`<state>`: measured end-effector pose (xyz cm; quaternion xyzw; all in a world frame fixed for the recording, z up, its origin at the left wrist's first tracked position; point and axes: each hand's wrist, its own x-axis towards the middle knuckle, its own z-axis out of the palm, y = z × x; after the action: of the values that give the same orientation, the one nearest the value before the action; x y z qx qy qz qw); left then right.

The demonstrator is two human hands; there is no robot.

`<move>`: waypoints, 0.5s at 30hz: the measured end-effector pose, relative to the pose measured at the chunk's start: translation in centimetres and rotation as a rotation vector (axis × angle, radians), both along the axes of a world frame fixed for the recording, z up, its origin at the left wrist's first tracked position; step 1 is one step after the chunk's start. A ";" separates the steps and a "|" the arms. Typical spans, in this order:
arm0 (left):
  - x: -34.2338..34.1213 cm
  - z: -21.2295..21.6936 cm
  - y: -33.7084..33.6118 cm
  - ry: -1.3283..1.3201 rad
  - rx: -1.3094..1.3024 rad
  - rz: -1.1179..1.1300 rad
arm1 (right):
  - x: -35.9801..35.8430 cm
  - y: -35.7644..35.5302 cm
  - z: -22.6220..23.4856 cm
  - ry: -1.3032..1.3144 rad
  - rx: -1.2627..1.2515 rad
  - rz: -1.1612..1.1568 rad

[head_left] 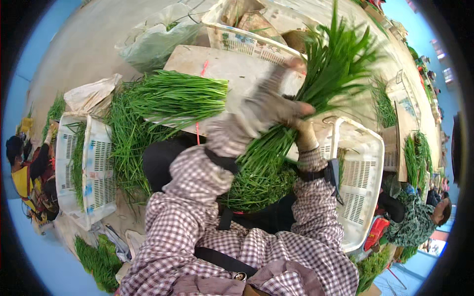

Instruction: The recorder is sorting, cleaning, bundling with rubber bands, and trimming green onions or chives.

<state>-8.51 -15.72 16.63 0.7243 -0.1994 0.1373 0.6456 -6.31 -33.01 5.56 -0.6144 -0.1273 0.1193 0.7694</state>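
A bunch of long green leaves, like garlic chives (pixel 331 74), fans out up and to the right in front of me. My right hand (pixel 303 129), in a pale glove, is closed round its lower part. Across the same bunch reaches my left hand (pixel 276 96) in a grey-brown glove with bare fingertips. Motion smears it, so its grip is unclear. Below the hands, more loose leaves fill the space over my lap (pixel 259 187). A neatly laid bundle of chives (pixel 180 93) rests on the board (pixel 237 64), beside a red tie (pixel 197 129).
White plastic crates stand at left (pixel 101 170), right (pixel 363 182) and ahead (pixel 247 43). A loose leaf heap (pixel 126 133) lies left of the board. Behind it sits a clear plastic bag (pixel 158 39). Other people are at the far left (pixel 29 167) and right (pixel 414 219).
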 end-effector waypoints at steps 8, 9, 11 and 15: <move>-2.7 -13.6 6.9 0.395 -0.270 -0.296 | 2.9 0.3 1.7 0.381 0.442 0.283; -3.7 -11.9 5.3 0.354 -0.140 -0.318 | 3.1 1.0 1.7 0.438 0.402 0.254; -4.0 -15.6 4.0 0.671 -0.554 -0.515 | 6.0 1.4 -2.0 0.573 0.279 0.154; -2.3 -21.6 3.8 1.137 -0.274 -0.174 | 8.6 2.3 -8.1 0.299 0.013 0.113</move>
<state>-10.82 -11.93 -4.95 0.5753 0.1388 -0.3013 0.7476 2.28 -30.75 -2.57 -0.5767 -0.0463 0.2517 0.7758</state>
